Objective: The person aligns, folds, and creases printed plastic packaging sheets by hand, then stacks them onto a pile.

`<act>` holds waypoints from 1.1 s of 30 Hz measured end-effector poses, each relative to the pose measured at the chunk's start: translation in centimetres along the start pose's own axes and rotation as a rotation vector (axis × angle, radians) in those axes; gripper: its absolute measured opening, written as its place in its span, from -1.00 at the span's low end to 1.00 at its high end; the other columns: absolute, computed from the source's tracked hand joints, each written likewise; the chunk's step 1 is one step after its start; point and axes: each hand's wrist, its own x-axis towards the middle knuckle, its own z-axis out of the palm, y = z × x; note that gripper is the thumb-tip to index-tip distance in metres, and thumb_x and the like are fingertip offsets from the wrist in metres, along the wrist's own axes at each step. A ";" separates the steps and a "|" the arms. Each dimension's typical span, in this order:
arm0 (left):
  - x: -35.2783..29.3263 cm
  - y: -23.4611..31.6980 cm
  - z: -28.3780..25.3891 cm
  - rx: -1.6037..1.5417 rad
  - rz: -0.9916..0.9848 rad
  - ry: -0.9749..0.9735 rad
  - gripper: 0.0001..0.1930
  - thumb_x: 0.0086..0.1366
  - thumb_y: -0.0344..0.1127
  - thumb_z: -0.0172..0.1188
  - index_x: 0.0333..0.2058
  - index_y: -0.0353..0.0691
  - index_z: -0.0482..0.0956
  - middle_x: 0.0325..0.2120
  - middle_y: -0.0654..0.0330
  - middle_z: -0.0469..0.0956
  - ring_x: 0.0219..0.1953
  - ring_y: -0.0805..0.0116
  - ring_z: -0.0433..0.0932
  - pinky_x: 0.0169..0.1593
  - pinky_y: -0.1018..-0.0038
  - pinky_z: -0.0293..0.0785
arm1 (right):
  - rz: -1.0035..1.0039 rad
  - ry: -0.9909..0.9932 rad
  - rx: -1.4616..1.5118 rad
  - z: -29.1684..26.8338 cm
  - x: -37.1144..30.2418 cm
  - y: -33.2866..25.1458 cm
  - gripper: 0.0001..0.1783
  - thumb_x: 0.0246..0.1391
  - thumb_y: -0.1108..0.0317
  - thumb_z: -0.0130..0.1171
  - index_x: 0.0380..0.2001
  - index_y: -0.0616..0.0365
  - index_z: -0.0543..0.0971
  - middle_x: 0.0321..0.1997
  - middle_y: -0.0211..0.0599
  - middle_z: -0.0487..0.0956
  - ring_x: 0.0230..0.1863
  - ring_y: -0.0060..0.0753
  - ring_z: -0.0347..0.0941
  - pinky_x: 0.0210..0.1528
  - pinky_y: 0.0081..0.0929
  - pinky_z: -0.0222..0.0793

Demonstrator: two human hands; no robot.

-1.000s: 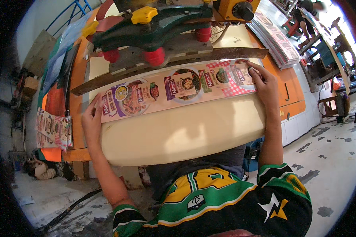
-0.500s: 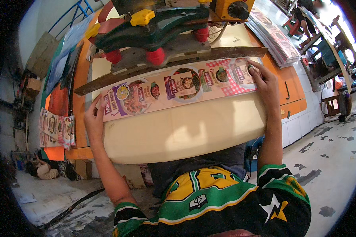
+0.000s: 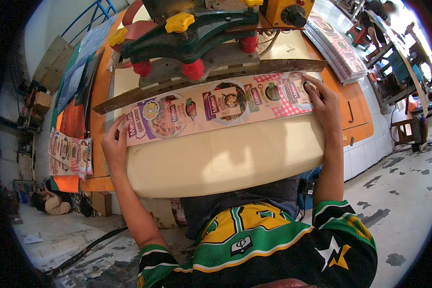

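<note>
A long printed strip (image 3: 211, 108) with pictures of food lies across a cream-coloured board (image 3: 225, 158), its far edge close along a long metal bar (image 3: 293, 67). At the strip's left end, my left hand (image 3: 115, 141) holds the edge with bent fingers. My right hand (image 3: 324, 101) grips the opposite end, thumb on top and the other fingers partly hidden. Above the bar stands a machine's dark green arm (image 3: 211, 33) with yellow knobs (image 3: 179, 22) and red round feet (image 3: 192, 70).
Stacked printed sheets (image 3: 338, 57) lie at the far right of the orange table (image 3: 357, 134), near a hex key (image 3: 350, 111). More printed pieces (image 3: 69, 151) overlap at the left edge. A yellow control box (image 3: 285, 14) sits on the machine. Other people are in the background.
The view has shifted slightly. Both hands keep their places at the ends of the printed strip, which looks unmoved against the bar.
</note>
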 end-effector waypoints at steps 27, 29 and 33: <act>-0.5 -1.6 -0.5 0.062 0.157 0.135 -0.66 0.43 -0.19 0.25 0.06 -0.25 0.68 -0.55 0.22 0.52 -0.48 0.56 0.40 -0.39 0.50 0.33 | 0.225 -0.154 0.751 -0.9 0.5 1.9 -0.34 0.27 0.35 0.24 0.37 0.30 0.29 -0.04 -0.13 0.64 -0.14 -0.49 0.63 -0.04 -0.53 0.57; -1.2 -1.2 -0.6 -0.025 0.085 0.154 -0.65 0.42 -0.20 0.27 0.07 -0.24 0.67 -0.58 0.27 0.42 -0.50 0.57 0.32 -0.41 0.52 0.26 | 0.317 -0.158 1.036 -0.6 0.3 0.7 -0.37 0.28 0.33 0.22 0.33 0.37 0.32 -0.01 -0.10 0.65 -0.10 -0.45 0.64 -0.02 -0.50 0.58; -3.6 0.7 -0.6 -0.091 0.022 0.265 -0.63 0.40 -0.26 0.31 0.13 -0.22 0.64 -0.60 0.42 0.21 -0.52 0.59 0.15 -0.43 0.57 0.14 | 0.331 -0.293 1.140 -2.1 0.4 2.3 -0.40 0.28 0.30 0.20 0.29 0.39 0.36 0.02 -0.08 0.65 -0.07 -0.40 0.65 0.00 -0.49 0.59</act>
